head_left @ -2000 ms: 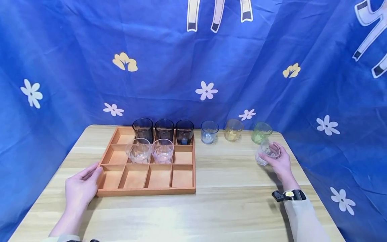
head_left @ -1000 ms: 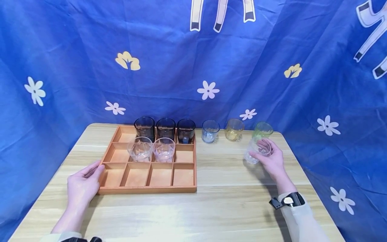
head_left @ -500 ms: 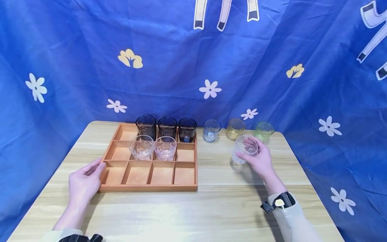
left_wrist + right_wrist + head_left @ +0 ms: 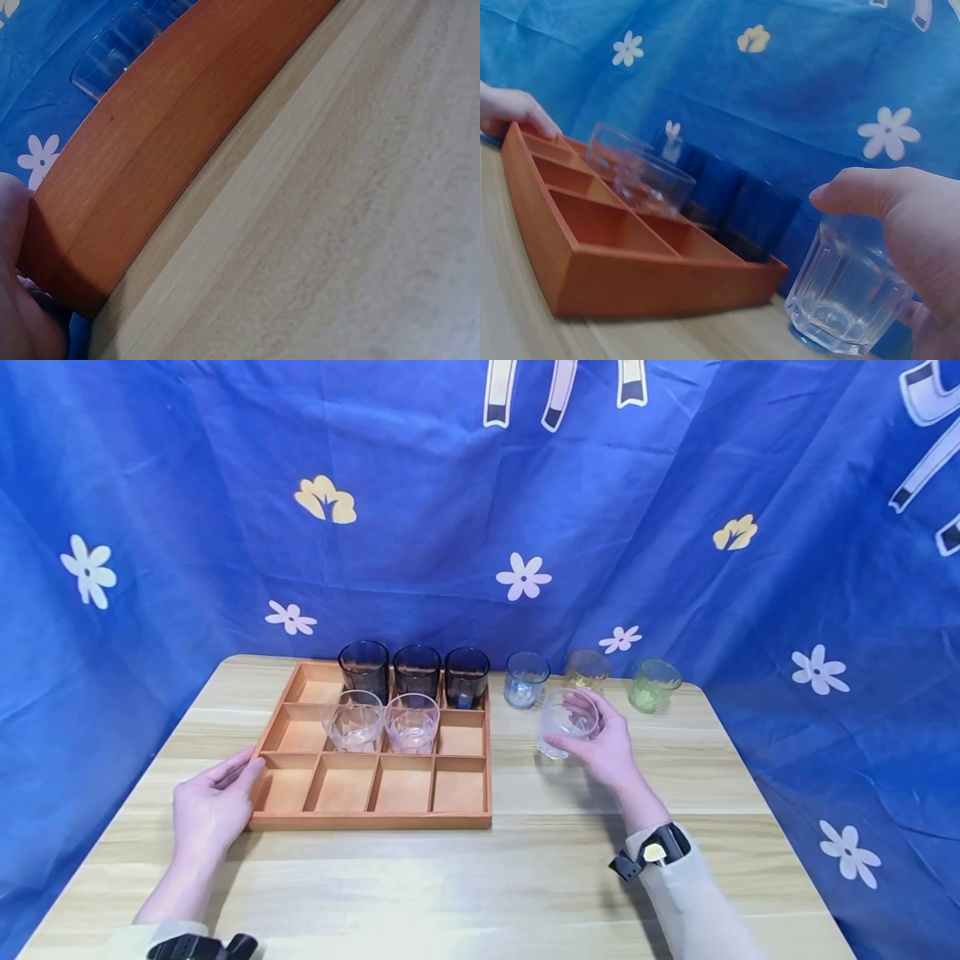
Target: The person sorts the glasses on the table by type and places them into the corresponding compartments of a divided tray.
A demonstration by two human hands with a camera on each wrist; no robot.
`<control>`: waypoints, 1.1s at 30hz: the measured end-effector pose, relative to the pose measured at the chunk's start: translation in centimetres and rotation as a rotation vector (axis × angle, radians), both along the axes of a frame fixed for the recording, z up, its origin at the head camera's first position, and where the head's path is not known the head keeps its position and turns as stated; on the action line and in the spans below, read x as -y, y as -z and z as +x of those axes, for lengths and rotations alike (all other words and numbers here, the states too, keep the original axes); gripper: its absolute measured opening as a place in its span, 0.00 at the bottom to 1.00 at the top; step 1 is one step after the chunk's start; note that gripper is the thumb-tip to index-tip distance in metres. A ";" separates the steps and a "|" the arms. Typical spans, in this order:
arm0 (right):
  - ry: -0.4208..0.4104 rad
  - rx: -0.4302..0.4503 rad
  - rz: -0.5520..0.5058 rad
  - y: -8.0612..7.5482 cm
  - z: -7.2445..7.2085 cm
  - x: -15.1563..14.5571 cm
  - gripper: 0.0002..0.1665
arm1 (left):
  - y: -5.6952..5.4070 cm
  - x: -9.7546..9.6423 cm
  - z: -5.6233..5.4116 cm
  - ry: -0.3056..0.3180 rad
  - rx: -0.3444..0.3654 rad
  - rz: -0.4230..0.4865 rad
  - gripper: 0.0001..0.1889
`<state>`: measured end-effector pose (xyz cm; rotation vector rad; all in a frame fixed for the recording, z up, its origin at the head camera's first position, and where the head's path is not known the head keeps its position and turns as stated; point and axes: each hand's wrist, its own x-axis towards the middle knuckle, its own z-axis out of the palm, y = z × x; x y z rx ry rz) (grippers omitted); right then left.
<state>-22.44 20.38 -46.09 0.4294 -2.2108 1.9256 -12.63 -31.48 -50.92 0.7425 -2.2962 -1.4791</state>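
Note:
In the head view my right hand [image 4: 606, 739] grips a clear faceted glass [image 4: 847, 289] around its side, upright and close over the table, right of the wooden tray [image 4: 375, 821]. The right wrist view shows the thumb across that glass near its rim. My left hand [image 4: 213, 806] holds the tray's left side near the front corner, thumb over the rim. Three dark glasses [image 4: 365, 670] stand in the tray's back row. In the middle row are a clear glass [image 4: 352, 722] and a pinkish clear glass [image 4: 412, 725].
Behind my right hand, a blue glass [image 4: 527, 680], a partly hidden yellow glass [image 4: 588, 667] and a green glass [image 4: 655, 685] line the table's back edge. A blue patterned curtain [image 4: 420, 527] hangs behind and beside the light wooden table [image 4: 420, 893].
My right hand has carried the clear glass leftward from in front of the green glass, toward the tray. My left hand keeps its hold on the tray. The head view has shifted slightly.

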 end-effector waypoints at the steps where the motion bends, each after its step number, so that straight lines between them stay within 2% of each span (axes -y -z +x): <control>1: -0.009 -0.006 -0.002 -0.1 -0.1 0.5 0.51 | 0.0 0.0 0.0 0.000 -0.001 -0.001 0.24; 7: -0.072 -0.050 -0.017 -0.9 -0.6 3.1 0.51 | 0.0 0.0 -0.2 -0.008 -0.022 0.017 0.24; 13: -0.098 -0.039 -0.042 -1.3 -0.8 5.3 0.51 | -0.1 0.0 -0.2 -0.007 -0.049 0.038 0.23; 22: -0.163 -0.042 -0.082 -1.1 -1.1 8.5 0.52 | 0.0 0.2 -0.1 -0.005 -0.031 0.024 0.24; 33: -0.173 -0.037 -0.017 -0.4 -1.4 11.3 0.53 | -0.2 0.0 0.0 0.009 -0.002 -0.001 0.24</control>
